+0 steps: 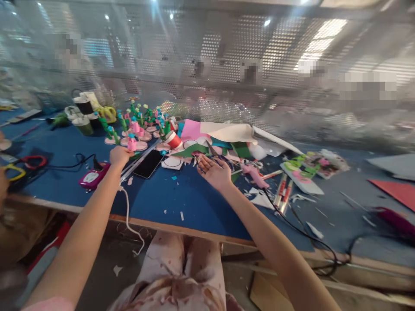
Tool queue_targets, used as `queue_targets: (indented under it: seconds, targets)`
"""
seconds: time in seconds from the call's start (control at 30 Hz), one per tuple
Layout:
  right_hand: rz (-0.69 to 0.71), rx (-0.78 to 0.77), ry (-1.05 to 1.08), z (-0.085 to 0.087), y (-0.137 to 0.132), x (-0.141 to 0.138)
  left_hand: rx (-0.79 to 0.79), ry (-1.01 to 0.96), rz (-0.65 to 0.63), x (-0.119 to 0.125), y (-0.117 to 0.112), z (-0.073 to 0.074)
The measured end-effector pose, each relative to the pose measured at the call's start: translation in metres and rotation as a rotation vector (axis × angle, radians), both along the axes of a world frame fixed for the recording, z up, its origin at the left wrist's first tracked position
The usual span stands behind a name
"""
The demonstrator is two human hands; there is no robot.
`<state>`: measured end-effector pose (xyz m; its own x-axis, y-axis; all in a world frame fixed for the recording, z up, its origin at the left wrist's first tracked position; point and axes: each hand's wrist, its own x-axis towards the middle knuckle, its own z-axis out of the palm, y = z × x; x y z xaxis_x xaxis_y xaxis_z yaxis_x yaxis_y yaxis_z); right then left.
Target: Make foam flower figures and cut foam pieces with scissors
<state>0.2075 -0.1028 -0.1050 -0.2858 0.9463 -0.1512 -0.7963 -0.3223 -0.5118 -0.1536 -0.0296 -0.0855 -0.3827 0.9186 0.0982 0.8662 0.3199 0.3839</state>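
Observation:
My left hand [119,155] is closed on a small pink and blue paper flower [131,143] near a row of similar paper flowers on round bases [139,125]. My right hand [214,169] is closed on a pair of scissors [212,151], blades pointing away over the coloured paper scraps [194,150]. A black phone [149,163] lies on the blue table [194,203] between my two hands.
A pink glue gun [256,175] with a black cord and glue sticks [282,190] lie to the right. A red cup [174,140], dark cups [83,114], pink and white sheets [223,129], a pink device [94,177] and red scissors [32,162] are around. A perforated mesh screen stands behind.

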Motion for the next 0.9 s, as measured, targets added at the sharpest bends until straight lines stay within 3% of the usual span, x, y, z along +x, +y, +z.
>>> queue_targets:
  seconds: [0.53, 0.9]
  targets:
    - [-0.022, -0.025, -0.015, -0.0004, -0.0002, 0.0005, 0.022, -0.064, -0.028, 0.0003, 0.0000, 0.0012]
    - [-0.024, -0.037, -0.076, -0.0033, -0.0006, 0.0027, 0.050, -0.160, -0.007, -0.0029, 0.0001, -0.0060]
